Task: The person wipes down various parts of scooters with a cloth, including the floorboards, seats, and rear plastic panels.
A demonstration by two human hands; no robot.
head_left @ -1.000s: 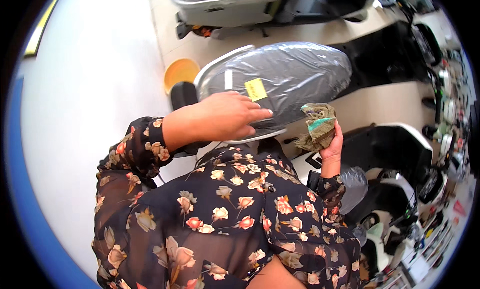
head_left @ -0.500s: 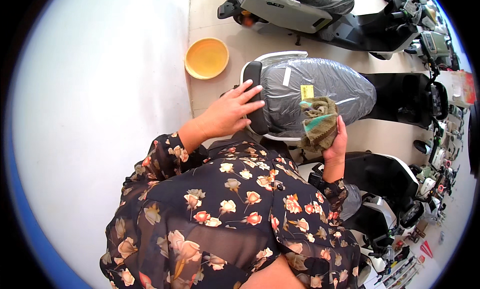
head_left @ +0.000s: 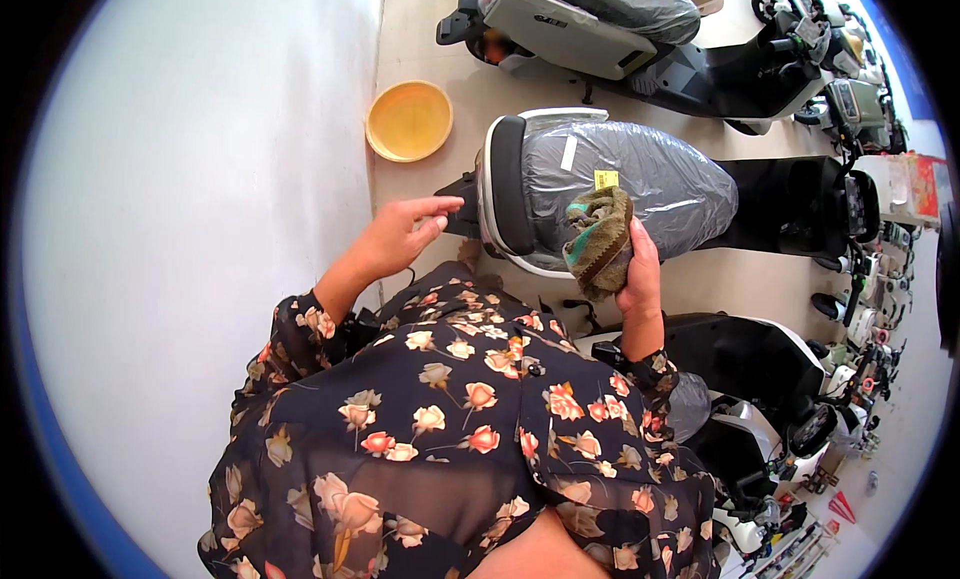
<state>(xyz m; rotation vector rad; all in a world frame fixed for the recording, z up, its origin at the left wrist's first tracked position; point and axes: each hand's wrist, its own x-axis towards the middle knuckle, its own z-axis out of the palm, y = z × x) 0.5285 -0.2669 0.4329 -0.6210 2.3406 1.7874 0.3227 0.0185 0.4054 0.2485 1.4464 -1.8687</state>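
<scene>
A scooter with a plastic-wrapped seat [head_left: 680, 199] stands in front of me, its black padded backrest [head_left: 509, 184] at the rear end. My right hand [head_left: 641, 274] grips a bunched olive-brown cloth [head_left: 607, 254] with a teal stripe, held over the seat's near edge. Part of a yellow label [head_left: 606, 180] on the wrap shows just beyond the cloth. My left hand [head_left: 405, 234] is in the air left of the backrest, apart from it, its fingers stretched out and holding nothing.
A yellow basin [head_left: 409, 121] sits on the floor by the white wall [head_left: 220, 209]. Another scooter [head_left: 570, 29] is parked beyond, and a black-and-white one [head_left: 740, 364] stands close on my near right. Several more line the far right.
My left hand has come off the backrest and moved left and down. My right hand has shifted slightly left with the cloth.
</scene>
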